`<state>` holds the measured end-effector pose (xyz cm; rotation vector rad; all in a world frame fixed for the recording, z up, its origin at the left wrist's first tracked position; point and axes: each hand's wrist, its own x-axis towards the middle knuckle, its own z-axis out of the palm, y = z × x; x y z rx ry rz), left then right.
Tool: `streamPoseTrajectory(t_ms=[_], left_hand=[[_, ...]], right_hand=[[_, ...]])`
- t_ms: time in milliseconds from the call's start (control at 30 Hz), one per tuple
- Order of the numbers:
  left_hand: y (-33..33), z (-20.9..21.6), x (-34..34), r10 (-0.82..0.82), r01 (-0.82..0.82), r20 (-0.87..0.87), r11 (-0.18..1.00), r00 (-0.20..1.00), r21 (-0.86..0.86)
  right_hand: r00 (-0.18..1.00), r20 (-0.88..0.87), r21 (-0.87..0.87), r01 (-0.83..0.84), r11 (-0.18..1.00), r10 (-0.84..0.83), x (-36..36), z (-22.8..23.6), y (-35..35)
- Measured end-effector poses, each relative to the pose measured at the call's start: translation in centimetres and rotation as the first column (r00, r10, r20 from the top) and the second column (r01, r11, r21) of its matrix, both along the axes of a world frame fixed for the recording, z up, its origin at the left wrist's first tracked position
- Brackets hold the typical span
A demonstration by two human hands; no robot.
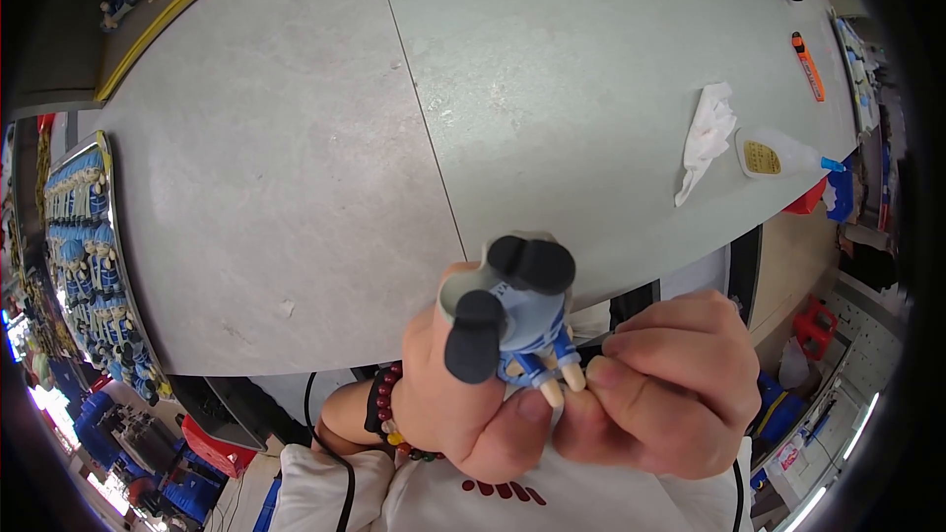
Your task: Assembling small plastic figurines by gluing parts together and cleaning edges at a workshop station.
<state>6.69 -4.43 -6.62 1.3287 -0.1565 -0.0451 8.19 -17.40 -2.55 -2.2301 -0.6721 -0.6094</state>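
Note:
A small doll figurine [532,320] in blue and white clothing with black shoes is gripped in my left hand [434,404], its soles facing up toward me. Fingers of that hand wrap round its far side and the thumb presses from below. My right hand [670,384] is closed in a pinch at the figurine's small pale hands, thumb and forefinger touching one of them. Whether anything tiny sits between those fingertips is hidden. The figurine's head is out of sight below its body.
On the grey table [286,138], toward the right, lie a crumpled white tissue [708,138], a clear bottle with a blue tip [778,154] and an orange utility knife [808,67]. A tray of similar figurines [89,246] stands at the left edge. A yellow-edged shelf [177,15] holds more.

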Motion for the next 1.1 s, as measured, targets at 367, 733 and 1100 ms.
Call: streamPoseTrajectory(t_ms=[367, 733, 1100], left_hand=[[0.2, -0.2, -0.1, -0.003, 0.004, 0.029, 1.000, 1.000, -0.006], [0.1, -0.1, 0.4, -0.048, 0.047, 0.030, 0.999, 0.998, 0.027], [0.0, 1.9, -0.7, 0.059, -0.054, -0.022, 0.982, 0.998, 0.182]], right_hand=[[0.997, -0.050, 0.017, -0.062, 0.998, 0.063, -0.1, 0.1, -0.1], [0.999, -0.037, 0.021, -0.011, 1.000, 0.012, 0.0, 0.0, -0.3], [0.961, 0.157, 0.172, 0.200, 0.965, -0.227, -1.0, 0.3, 1.1]])
